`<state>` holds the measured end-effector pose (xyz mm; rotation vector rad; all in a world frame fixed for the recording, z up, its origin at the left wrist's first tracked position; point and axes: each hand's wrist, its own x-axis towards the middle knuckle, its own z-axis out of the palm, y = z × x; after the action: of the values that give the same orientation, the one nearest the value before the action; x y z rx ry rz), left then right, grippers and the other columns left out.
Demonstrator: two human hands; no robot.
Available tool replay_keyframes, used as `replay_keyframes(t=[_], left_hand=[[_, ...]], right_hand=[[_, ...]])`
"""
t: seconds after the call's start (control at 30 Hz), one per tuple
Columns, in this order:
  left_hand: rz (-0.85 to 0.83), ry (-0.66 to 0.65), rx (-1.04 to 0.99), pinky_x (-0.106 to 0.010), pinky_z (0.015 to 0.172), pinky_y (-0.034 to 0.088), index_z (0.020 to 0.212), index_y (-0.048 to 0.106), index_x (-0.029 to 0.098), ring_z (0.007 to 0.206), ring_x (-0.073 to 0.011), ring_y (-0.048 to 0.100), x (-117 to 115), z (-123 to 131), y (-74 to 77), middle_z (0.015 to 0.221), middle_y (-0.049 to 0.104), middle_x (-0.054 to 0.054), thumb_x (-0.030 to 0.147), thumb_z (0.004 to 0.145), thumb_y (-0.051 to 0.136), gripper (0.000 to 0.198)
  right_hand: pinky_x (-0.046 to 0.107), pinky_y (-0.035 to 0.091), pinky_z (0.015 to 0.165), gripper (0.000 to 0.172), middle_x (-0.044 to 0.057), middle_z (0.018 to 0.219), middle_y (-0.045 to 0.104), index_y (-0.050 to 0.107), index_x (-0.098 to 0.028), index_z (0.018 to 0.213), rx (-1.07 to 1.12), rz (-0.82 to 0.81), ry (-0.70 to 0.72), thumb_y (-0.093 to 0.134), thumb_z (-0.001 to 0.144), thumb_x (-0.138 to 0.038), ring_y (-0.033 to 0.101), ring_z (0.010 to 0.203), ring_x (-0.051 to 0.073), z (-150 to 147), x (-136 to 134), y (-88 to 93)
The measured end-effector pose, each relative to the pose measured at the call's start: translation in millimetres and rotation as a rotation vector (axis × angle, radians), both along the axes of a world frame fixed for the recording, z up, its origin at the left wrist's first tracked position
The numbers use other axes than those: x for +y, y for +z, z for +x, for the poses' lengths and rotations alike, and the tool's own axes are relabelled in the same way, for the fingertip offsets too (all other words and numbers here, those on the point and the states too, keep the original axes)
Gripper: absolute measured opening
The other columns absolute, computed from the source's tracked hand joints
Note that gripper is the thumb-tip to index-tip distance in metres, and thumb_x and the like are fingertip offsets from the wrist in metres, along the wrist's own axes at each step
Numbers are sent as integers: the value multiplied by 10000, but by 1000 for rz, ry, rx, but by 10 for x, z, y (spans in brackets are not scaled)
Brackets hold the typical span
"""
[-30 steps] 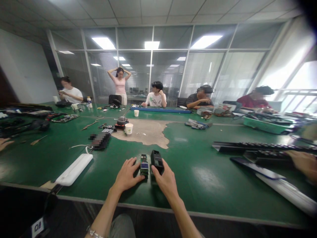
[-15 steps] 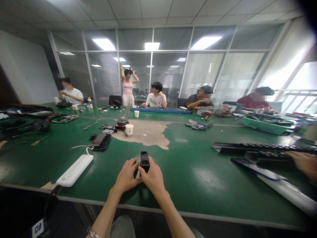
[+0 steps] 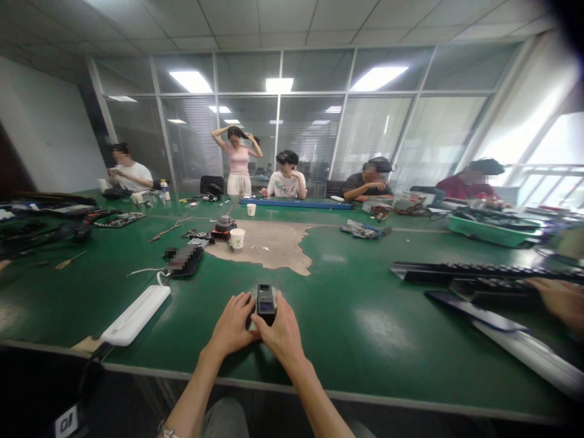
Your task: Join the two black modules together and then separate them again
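Observation:
A small black box-shaped device [image 3: 266, 299], with a little bluish screen on its near upper part, is between my hands near the table's front edge. My right hand [image 3: 281, 328] closes on its right side, with the thumb across its near end. On the other side, my left hand [image 3: 233, 322] curves its fingers along the device's left edge, its thumb close to the right thumb. The fingers partly cover the lower sides of the device, so its underside is hidden.
On the green table [image 3: 337, 316], a white power strip [image 3: 137, 314] lies left. Paper cups [image 3: 237, 238] stand ahead on a bare brown patch. Black metal rails [image 3: 456, 272] and another person's hand [image 3: 559, 301] are right, with a green basket [image 3: 493, 231] beyond. Several people sit or stand opposite.
The black device has tilted and come slightly toward me, so its bluish screen now shows. Both hands keep their places. The standing person opposite has lowered their raised arms a little.

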<state>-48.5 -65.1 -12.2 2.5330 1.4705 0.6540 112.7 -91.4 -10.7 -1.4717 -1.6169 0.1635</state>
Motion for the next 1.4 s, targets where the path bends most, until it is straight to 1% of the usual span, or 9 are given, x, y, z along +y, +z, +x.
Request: replay_keyframes(t=[0.17,0.33,0.5,0.63,0.73,0.83,1.0,1.2,1.4], left_hand=[[13,13,-1,-509,1167,228,1391,456,241,1388,-305,338,-15,18,19,1490,402,-90,354,753,639,674],[22,22,2,-510,1163,238,1383,468,276,1386,-302,345,-17,25,14,1489,406,-84,340,763,649,649],[11,19,-17,-517,1164,238,1396,451,257,1385,-309,345,-9,14,-9,1481,417,-100,537,771,675,720],[-8,5,-9,-550,1157,227,1409,434,271,1397,-328,319,-2,2,-12,1493,398,-97,649,788,623,751],[-25,5,-3,-549,1158,220,1412,431,277,1404,-332,304,-5,1,4,1502,383,-98,683,785,607,768],[-32,12,-7,-545,1160,216,1400,453,271,1402,-335,306,-21,6,35,1503,380,-106,706,786,587,764],[-54,12,6,-544,1158,215,1392,469,255,1395,-347,315,-59,19,102,1504,375,-118,748,778,553,792],[-65,29,19,-511,1169,205,1396,466,234,1400,-331,310,-80,36,142,1505,369,-133,738,768,574,813],[-72,18,10,-537,1161,204,1400,452,289,1403,-344,298,-98,32,168,1518,353,-108,727,780,571,768]], right_hand=[[468,436,992,618,184,1285,583,447,-113,1378,-73,-13,36,572,825,-360,550,1199,310,-17,-12,-12],[447,449,982,563,159,1256,609,492,-156,1348,-26,35,21,584,827,-346,574,1172,296,-29,-44,2],[423,421,1028,577,171,1301,577,487,-109,1344,90,10,22,546,856,-411,539,1222,279,-13,-1,197],[416,381,1067,649,183,1369,516,415,-73,1397,111,-5,-8,489,889,-470,482,1282,269,171,2,315],[428,358,1084,669,201,1362,514,430,-42,1377,58,12,-57,484,886,-494,473,1286,279,413,-15,224],[445,378,1065,657,213,1324,543,473,-34,1341,-16,4,-105,473,881,-503,496,1260,301,622,-38,15],[450,364,1078,717,228,1342,523,441,20,1361,-133,-34,-159,464,869,-501,453,1294,330,725,-75,-242],[456,338,1100,892,247,1425,423,316,62,1419,-167,-34,-194,535,810,-553,370,1353,343,733,-96,-296],[483,373,1063,733,224,1343,524,451,8,1361,-201,-59,-147,509,832,-498,423,1315,352,752,-89,-331]])
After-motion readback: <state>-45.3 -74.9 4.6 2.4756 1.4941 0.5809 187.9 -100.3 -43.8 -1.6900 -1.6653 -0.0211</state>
